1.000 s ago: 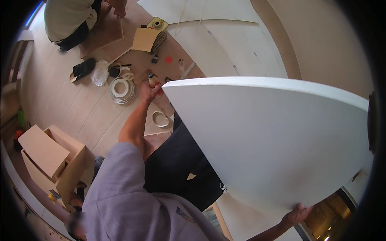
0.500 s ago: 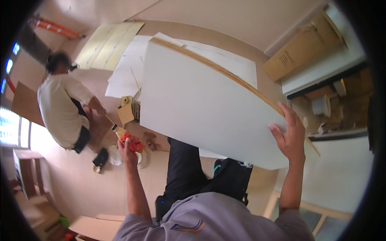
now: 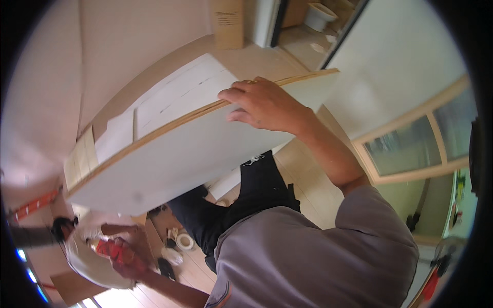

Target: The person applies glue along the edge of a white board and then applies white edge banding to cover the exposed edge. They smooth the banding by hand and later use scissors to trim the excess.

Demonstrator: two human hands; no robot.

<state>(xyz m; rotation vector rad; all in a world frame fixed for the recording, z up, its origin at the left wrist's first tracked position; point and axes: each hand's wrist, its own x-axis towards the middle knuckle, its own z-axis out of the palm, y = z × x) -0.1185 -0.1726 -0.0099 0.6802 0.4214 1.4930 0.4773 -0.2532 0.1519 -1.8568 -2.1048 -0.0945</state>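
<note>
My right hand (image 3: 272, 107) grips the upper edge of a large white board (image 3: 174, 159) with a bare wooden edge. Its fingers lie over the edge and the thumb is on the near white face. The board stands tilted on edge across my front, in front of my dark trousers. At the lower left, my left hand (image 3: 131, 264) is closed round a red bottle (image 3: 109, 248), blurred by motion. A co-worker in a light shirt (image 3: 84, 259) crouches just beyond the bottle; an arm of theirs shows behind it.
White sheets (image 3: 179, 95) lie on the floor behind the board. A roll of tape (image 3: 185, 241) and a clear plastic bag (image 3: 172, 255) are beside the co-worker. A cardboard box (image 3: 228, 23) stands by the far wall, near a doorway with a toilet (image 3: 319, 18). A wood-framed glass panel (image 3: 405, 151) is on the right.
My view has turned to the right. The board now appears tilted the other way, its edge rising to the right. My right hand still grips that edge; my left still has the bottle.
</note>
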